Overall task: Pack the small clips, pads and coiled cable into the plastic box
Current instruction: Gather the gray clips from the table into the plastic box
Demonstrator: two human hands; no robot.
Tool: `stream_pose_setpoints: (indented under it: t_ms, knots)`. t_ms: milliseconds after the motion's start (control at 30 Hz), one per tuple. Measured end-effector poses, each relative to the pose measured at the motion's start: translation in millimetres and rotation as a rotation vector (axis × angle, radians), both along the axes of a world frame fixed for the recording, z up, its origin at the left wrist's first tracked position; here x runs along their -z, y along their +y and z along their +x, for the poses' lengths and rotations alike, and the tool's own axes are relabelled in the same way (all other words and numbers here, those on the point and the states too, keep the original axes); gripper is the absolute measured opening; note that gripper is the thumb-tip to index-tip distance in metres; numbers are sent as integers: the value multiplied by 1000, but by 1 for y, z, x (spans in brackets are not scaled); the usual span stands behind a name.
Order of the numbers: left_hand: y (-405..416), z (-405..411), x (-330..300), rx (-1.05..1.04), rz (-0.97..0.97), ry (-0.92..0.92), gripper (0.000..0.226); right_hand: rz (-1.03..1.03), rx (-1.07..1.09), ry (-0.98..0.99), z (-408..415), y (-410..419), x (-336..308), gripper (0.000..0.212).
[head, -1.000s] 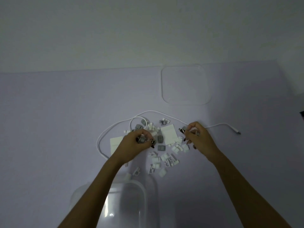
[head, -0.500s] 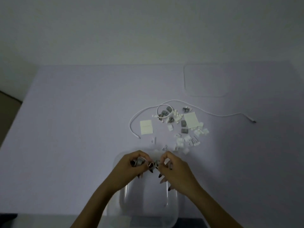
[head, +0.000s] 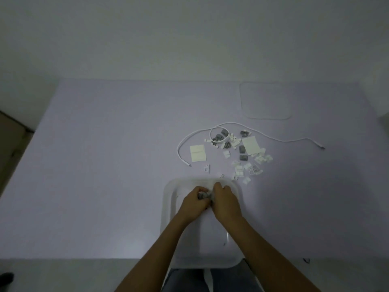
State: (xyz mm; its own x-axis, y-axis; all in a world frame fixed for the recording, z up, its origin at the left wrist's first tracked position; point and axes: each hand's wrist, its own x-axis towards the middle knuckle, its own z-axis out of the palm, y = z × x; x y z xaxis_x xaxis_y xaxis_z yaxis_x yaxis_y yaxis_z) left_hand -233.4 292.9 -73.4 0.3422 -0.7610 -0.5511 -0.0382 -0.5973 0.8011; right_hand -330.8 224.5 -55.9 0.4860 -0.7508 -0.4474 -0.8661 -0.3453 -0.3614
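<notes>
Both hands low centre of frame, over the far end of the plastic box (head: 168, 209). Left hand (head: 192, 201) has fingers curled round a small grey bunch of clips (head: 202, 195). Right hand (head: 224, 200) is curled too, knuckles up, touching the left; what it holds is hidden under the fingers, probably more clips.

Risks, as I judge them:
- The hands sit close to the box's far rim. If they let go there, light pieces could bounce off the wall or land outside on the table (head: 105, 165).
- The box overhangs the near table edge, so a heavy press on its near end might tip it.
- Dim light and white clips on a pale surface mean strays are easy to miss, like the lone clip (head: 207, 167) left of the main scatter.

Around, left to right:
- Cable (head: 229, 123), centre-right, uncoiled, looped through the pile. It needs coiling, and lifting it may drag clips along.
- Two pale pads (head: 197, 153), one beside the cable's left end and one among the clips.
- Loose clips (head: 242, 165), white and grey, just beyond the box.
- Clear lid (head: 265, 101), upper right, well apart.

Nothing blocks the box mouth except the hands.
</notes>
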Motion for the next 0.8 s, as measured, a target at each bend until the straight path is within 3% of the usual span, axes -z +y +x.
stream_pose_setpoints:
  t_ms: [233, 433, 567, 800]
  knots:
    - [16, 2, 8, 146, -77, -70, 55, 52, -13, -95, -10, 4, -5, 55]
    - [24, -10, 5, 135, -206, -100, 57, 9, 2, -263, -14, 9, -12, 32]
    - [24, -18, 6, 113, -293, -81, 57, -9, 4, -294, -17, 6, -20, 33]
    - [18, -24, 20, -86, -337, -240, 32, 13, 137, -401, -38, -8, -32, 26]
